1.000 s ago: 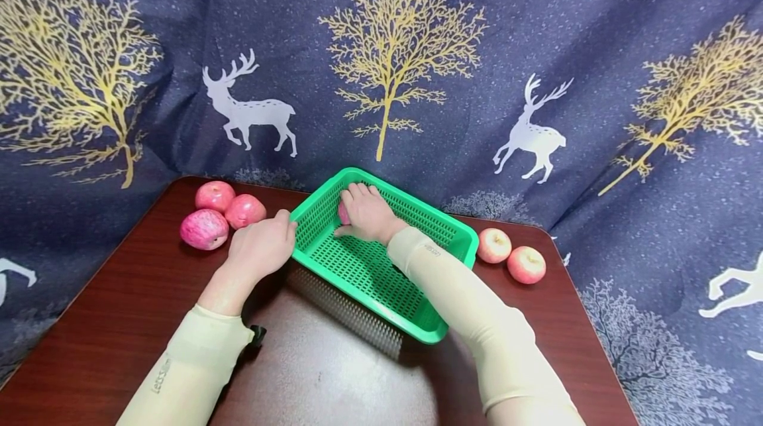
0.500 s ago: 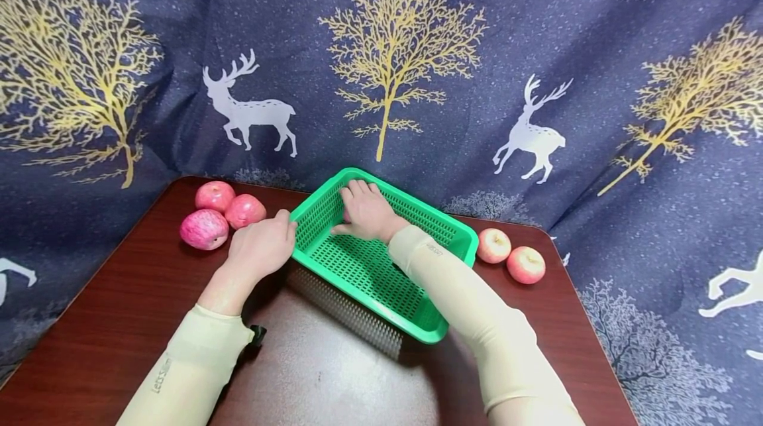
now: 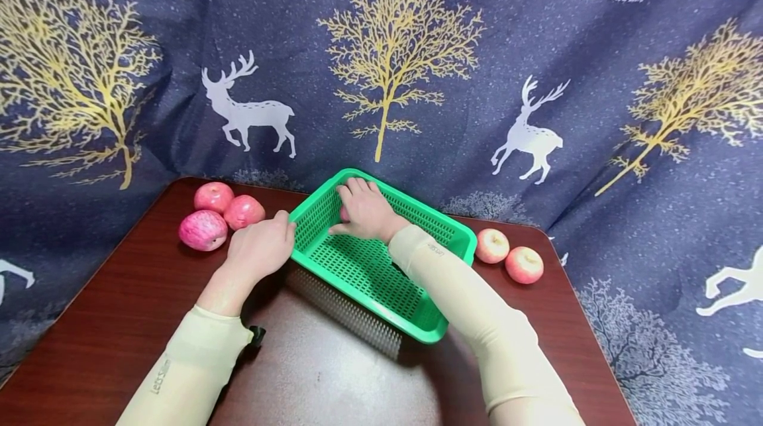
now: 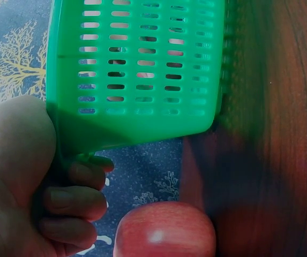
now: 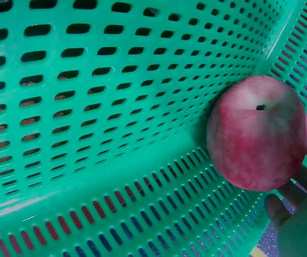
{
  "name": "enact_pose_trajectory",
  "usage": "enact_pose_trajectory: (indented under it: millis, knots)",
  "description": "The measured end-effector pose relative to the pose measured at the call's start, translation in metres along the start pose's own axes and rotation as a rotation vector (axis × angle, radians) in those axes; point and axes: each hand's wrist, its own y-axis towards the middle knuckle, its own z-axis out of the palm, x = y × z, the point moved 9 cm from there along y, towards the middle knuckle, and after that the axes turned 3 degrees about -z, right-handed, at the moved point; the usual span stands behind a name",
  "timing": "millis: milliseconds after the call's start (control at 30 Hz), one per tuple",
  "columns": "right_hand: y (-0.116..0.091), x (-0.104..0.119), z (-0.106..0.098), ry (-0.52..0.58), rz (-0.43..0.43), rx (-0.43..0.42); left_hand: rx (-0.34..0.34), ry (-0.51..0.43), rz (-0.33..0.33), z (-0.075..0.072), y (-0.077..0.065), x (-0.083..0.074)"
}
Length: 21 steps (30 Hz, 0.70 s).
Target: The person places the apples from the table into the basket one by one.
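Observation:
My left hand (image 3: 261,246) grips the left end of a green perforated plastic basket (image 3: 357,293). In the left wrist view its fingers (image 4: 75,203) curl under the rim. Inside the basket, my right hand (image 3: 368,213) reaches down over a red apple (image 5: 257,134) near the far left corner. Its fingers (image 5: 298,187) lie alongside the apple in the right wrist view, and the thumb is spread away from it. Most of that apple is hidden by the hand in the head view.
Left of the basket lie three apples: a pinkish-purple one (image 3: 203,230), a red one (image 3: 214,197) and another red one (image 3: 244,212). Two paler apples (image 3: 492,246) sit off its right end. Behind the brown table (image 3: 119,287) hangs a dark blue patterned cloth (image 3: 310,28).
The right thumb has spread a little further left from the apple, and the hand has shifted slightly. My left hand keeps its hold on the basket, which stays in place.

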Motion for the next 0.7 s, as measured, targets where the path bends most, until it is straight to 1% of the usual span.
enact_pose_trajectory:
  millis: [233, 533, 700]
  knots:
    - [-0.002, 0.004, -0.004, 0.003, -0.017, 0.011, 0.005, 0.000, -0.005, 0.000, 0.000, 0.001]
    - [-0.002, 0.005, -0.012, 0.006, -0.012, -0.034, 0.005, -0.009, -0.010, 0.000, 0.000, 0.002]
    - [-0.004, 0.004, -0.016, 0.000, -0.006, -0.037, 0.005, -0.008, -0.011, 0.000, -0.001, 0.002]
